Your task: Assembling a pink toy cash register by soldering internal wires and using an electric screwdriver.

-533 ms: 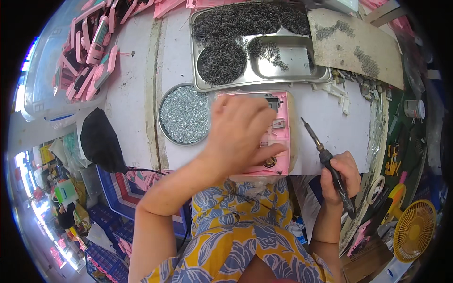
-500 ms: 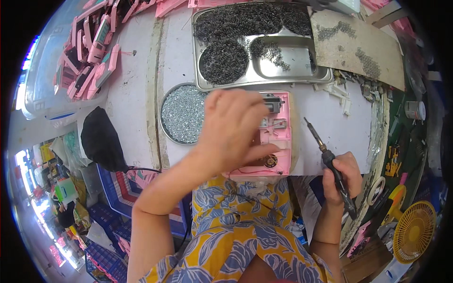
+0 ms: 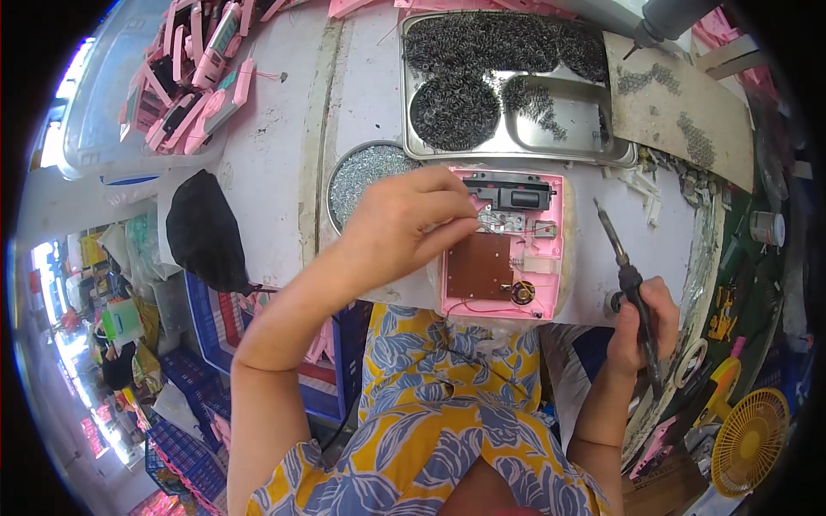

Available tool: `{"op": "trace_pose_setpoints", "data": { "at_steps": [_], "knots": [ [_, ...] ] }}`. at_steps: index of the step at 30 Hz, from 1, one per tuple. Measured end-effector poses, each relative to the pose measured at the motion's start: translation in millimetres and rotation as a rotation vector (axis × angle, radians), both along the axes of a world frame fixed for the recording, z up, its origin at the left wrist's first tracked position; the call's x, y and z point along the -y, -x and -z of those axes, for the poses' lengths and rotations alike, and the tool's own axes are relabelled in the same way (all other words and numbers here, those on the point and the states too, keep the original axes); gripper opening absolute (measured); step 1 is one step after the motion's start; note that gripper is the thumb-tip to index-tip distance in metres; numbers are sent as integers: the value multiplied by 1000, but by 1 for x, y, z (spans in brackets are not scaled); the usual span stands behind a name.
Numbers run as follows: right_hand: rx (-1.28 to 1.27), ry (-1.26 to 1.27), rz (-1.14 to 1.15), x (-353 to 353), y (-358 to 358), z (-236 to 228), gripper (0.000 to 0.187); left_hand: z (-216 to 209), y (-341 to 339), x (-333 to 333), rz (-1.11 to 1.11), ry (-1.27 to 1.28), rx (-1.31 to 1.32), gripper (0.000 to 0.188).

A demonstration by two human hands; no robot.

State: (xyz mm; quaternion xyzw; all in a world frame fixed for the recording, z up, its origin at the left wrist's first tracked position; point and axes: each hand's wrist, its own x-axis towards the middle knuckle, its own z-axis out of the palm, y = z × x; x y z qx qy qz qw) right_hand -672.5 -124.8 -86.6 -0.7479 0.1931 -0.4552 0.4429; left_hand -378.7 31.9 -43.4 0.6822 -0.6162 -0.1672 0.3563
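Observation:
A pink plastic casing (image 3: 544, 258) lies before me on a pad at the table's near edge. Inside it sit a black plastic part (image 3: 521, 199), a brown circuit board (image 3: 478, 265), a small round speaker (image 3: 523, 293) and thin wires. My left hand (image 3: 409, 215) reaches over the casing's left side, thumb and forefinger pinched together beside the wires near the metal plate. Whatever lies between those fingertips is too small to name. Right of the casing, my right hand (image 3: 644, 322) grips a soldering iron (image 3: 631, 279) by its black handle, its tip pointing up and away.
Beyond the casing stands a metal tray (image 3: 516, 155) of small dark springs. A round dish (image 3: 366, 176) of small silvery screws is left of it. Pink casings (image 3: 206, 95) are heaped far left. A dark tool (image 3: 667, 21) hangs far right, over a board (image 3: 637, 112).
My left hand has drawn back leftward across the casing, uncovering the brown board and black part, and its fingers have pinched together. My right hand still holds the soldering iron. The view has shifted slightly.

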Motion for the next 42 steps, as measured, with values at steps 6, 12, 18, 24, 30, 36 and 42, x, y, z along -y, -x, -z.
{"op": "trace_pose_setpoints", "data": {
  "at_steps": [6,12,18,24,30,36,42],
  "knots": [
    [98,-475,-176,-16,-42,-12,36,25,49,15,-304,-155,-904,8],
    [-72,-426,-225,-24,-90,-22,48,33,53,10,-224,-61,-857,9],
    [-77,-511,-291,-25,-105,-24,53,26,51,9,-241,-72,-758,7],
    [-112,-457,-288,-27,-108,-24,53,28,51,8,-216,-48,-553,7],
    [-90,-472,-244,-29,-105,-18,52,29,50,7,-229,-65,-774,7],
    [-90,-298,-185,-33,-101,-17,47,34,48,9,-284,-103,-914,9],
    [-43,-289,-111,3,-41,-18,29,38,45,21,-284,41,-365,8]
  ]
}}
